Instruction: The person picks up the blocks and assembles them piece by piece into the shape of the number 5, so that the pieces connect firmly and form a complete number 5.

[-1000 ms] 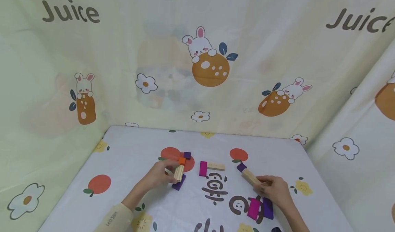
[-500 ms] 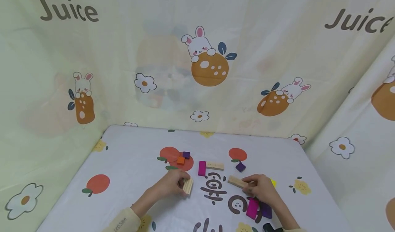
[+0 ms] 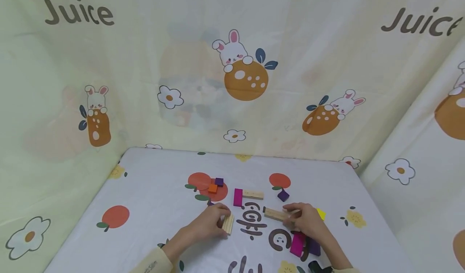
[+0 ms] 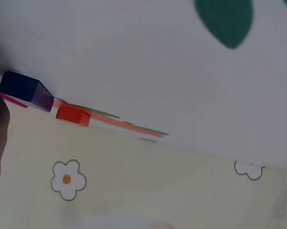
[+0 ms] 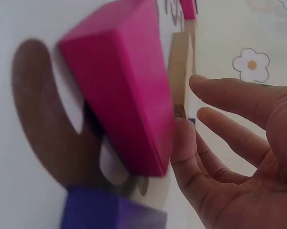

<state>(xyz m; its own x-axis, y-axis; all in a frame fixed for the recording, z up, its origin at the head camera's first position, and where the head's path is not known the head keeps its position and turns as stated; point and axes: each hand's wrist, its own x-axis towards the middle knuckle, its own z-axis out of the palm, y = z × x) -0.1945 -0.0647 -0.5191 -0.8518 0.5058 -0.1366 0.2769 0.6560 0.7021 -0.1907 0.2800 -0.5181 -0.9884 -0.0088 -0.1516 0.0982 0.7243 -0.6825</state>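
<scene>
Left hand [image 3: 208,224]: fingers bent, pinching a striped wooden block [image 3: 227,224] just over or on the tabletop [image 3: 152,200]; contact underneath cannot be told. Right hand [image 3: 308,221]: fingers parted, gripping nothing. Plain wooden block [image 3: 274,214] lies directly off these fingertips, pointing toward the left hand; touch uncertain.

Head view alone gives the whole spread. Beyond the left fingers, an orange block [image 3: 212,189] and a small purple cube [image 3: 219,182], close together. Beyond and between both sets of fingers, a magenta block [image 3: 237,197] with a pale wooden block [image 3: 253,194] against its side. Just past the right fingers, a second purple cube [image 3: 283,195]. Yellow piece [image 3: 320,214] partly hidden behind the right hand. Dark object [image 3: 319,267] by the right wrist, cut by the frame edge; kind unclear.

Left wrist view: a dark purple block [image 4: 24,88] shows broadly, just beside the hand; the head view gives only a purple sliver there. The pinched wood is hardly visible from this side.

Right wrist view: the gap between fingers plain, which the head view half hides. Nearer magenta block [image 5: 119,86] looms beside the fingers, purple block [image 5: 110,210] next to it.
</scene>
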